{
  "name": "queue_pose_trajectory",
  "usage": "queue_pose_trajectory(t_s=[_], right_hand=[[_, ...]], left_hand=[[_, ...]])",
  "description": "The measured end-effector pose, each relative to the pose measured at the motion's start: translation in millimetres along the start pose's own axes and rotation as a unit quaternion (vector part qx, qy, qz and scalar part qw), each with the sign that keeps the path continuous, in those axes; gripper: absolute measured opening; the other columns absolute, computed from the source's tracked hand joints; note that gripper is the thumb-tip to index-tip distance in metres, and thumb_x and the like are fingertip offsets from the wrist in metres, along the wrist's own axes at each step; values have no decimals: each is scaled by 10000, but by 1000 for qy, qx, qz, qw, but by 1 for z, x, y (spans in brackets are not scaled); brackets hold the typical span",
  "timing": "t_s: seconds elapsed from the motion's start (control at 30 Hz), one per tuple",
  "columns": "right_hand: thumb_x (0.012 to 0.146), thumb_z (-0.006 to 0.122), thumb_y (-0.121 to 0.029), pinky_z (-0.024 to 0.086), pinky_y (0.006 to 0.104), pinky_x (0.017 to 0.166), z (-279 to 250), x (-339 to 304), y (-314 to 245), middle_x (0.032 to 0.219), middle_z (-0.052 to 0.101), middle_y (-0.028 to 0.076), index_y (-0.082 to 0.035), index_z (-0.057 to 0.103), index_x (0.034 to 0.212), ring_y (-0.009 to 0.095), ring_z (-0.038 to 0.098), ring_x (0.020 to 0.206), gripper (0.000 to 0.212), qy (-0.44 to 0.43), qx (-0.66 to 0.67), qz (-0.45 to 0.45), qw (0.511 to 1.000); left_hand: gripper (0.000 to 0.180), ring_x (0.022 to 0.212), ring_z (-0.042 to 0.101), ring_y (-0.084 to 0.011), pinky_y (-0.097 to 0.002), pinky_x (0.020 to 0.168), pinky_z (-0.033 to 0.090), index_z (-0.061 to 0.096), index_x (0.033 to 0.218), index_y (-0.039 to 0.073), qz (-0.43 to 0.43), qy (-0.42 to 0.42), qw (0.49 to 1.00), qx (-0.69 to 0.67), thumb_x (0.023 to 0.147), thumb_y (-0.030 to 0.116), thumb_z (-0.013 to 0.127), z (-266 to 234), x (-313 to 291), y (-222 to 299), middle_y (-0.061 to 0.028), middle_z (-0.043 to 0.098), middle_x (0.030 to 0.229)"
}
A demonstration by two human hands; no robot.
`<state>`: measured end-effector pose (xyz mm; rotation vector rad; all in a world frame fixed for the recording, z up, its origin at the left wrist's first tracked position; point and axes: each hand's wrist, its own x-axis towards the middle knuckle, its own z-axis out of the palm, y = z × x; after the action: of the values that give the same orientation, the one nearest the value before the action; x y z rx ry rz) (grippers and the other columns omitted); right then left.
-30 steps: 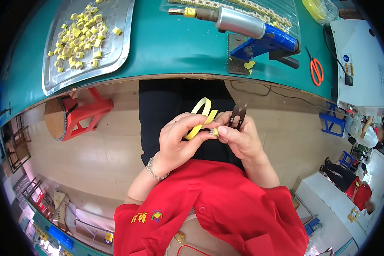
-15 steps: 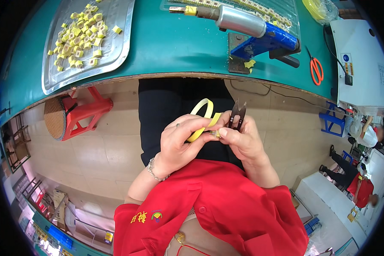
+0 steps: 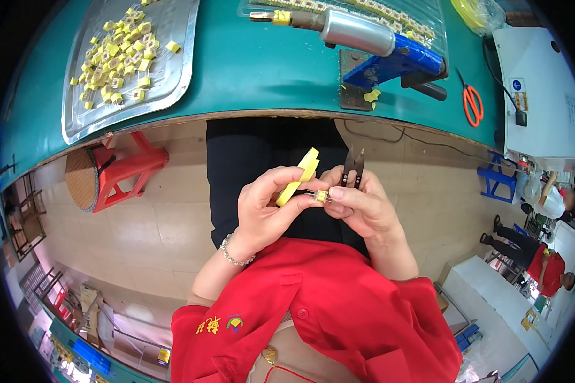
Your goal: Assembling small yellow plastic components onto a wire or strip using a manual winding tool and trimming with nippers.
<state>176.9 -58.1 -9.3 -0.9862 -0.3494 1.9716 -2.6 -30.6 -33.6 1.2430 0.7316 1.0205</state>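
Over my lap, my left hand [image 3: 260, 203] is closed, with a roll of yellow tape [image 3: 301, 177] hooked on its fingers. Its thumb and fingertips meet a small yellow-wrapped transformer with thin metal pins [image 3: 322, 196]. From the other side, the thumb and finger of my right hand [image 3: 369, 209] pinch the same part. My right hand also keeps a pair of dark thread snips [image 3: 353, 169] in its palm, blades pointing away from me and apart. A thin dark piece beside the transformer is partly hidden by the left fingers.
On the green bench [image 3: 255, 70] ahead, a metal tray [image 3: 166, 96] holds many similar yellow parts. A blue and silver clamp fixture [image 3: 390, 48] stands right of it, with orange-handled scissors [image 3: 473, 105] and a white machine [image 3: 540, 96] beyond. A red stool [image 3: 134, 169] is at left.
The tape roll has tilted and now shows more edge-on. The transformer has come more into view between my fingertips, and my right fingers have shifted on it.
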Motion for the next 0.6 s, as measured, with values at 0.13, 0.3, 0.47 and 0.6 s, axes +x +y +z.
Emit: queue_pose_trajectory(t_s=[0.13, 0.3, 0.47, 0.6], right_hand=[[807, 598, -99, 285, 202, 478, 3, 0, -1, 698, 513, 30, 36, 559, 898, 59, 397, 572, 167, 8, -10, 4, 1000], [800, 596, -92, 291, 200, 483, 4, 0, 0, 688, 515, 20, 26, 563, 890, 57, 397, 568, 152, 13, -31, -13, 999], [794, 596, -87, 299, 202, 488, 7, -2, 1, 677, 516, 19, 27, 567, 886, 60, 406, 570, 149, 30, -35, -23, 999], [788, 604, -90, 302, 206, 488, 6, -1, 2, 683, 519, 27, 27, 562, 873, 64, 412, 573, 151, 24, -31, -30, 999]], left_hand=[[307, 848, 648, -202, -281, 731, 539, 505, 1029, -41, 38, -14, 997, 62, 758, -77, 647, -2, 0, -1, -167, 649, 912], [320, 833, 648, -202, -264, 704, 528, 522, 1015, -22, 84, -19, 983, 163, 734, -72, 669, -4, 0, -1, -152, 653, 903], [331, 818, 646, -197, -258, 691, 519, 527, 1018, -20, 90, -14, 986, 142, 727, -62, 680, -2, 1, -1, -146, 658, 885], [337, 824, 645, -195, -255, 695, 515, 530, 1018, -18, 83, -18, 986, 142, 722, -57, 687, -2, 1, 0, -141, 663, 870]])
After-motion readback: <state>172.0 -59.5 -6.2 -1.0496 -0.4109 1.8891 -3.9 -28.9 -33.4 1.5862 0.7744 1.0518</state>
